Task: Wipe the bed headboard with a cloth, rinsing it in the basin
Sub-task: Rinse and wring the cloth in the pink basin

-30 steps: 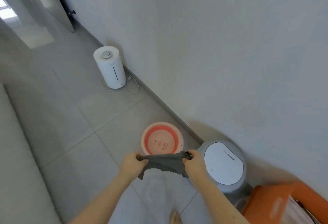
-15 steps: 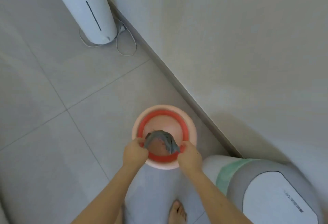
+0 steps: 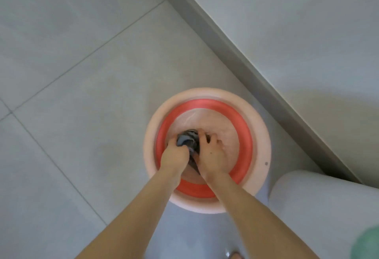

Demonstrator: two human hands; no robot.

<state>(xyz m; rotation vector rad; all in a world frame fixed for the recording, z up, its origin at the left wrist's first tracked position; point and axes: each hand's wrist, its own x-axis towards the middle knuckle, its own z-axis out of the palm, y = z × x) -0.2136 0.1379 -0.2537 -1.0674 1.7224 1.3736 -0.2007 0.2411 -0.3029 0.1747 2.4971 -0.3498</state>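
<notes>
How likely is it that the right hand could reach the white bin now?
Probably yes: the white bin stands right beside the basin, nothing between, though the right hand grips the cloth.

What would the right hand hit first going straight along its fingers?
The right hand, gripping the grey cloth, would probably meet the pink basin floor or its far red wall first; depth unclear.

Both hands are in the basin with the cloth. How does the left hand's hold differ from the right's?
The left hand is balled in a tight fist round the grey cloth, fingers hidden; the right hand shows its fingers, looser and curled against the cloth's right side. The left hand sits near the red wall of the basin; the right hand nearer the middle. Both are inside the basin, pressed together on the cloth.
</notes>
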